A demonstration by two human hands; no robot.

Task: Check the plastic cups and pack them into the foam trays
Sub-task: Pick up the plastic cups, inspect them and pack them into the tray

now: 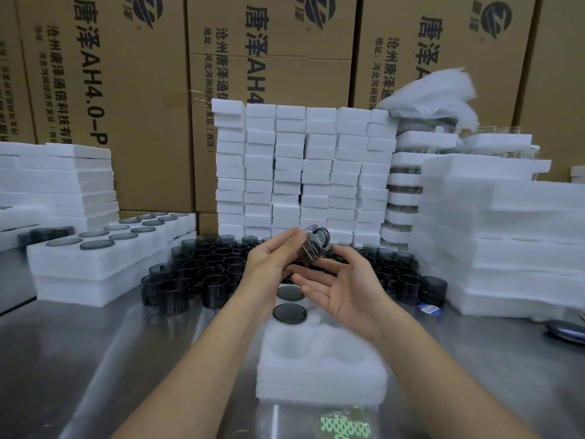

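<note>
One tilted smoky-grey cup point(315, 245) seems held in the grip of the left hand point(272, 263); right hand point(345, 289) spread.

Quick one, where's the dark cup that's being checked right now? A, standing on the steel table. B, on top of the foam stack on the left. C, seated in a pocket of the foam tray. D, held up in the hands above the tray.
D: the left hand holds the dark plastic cup tilted in the air, right hand open beside it, above the foam tray.
</note>
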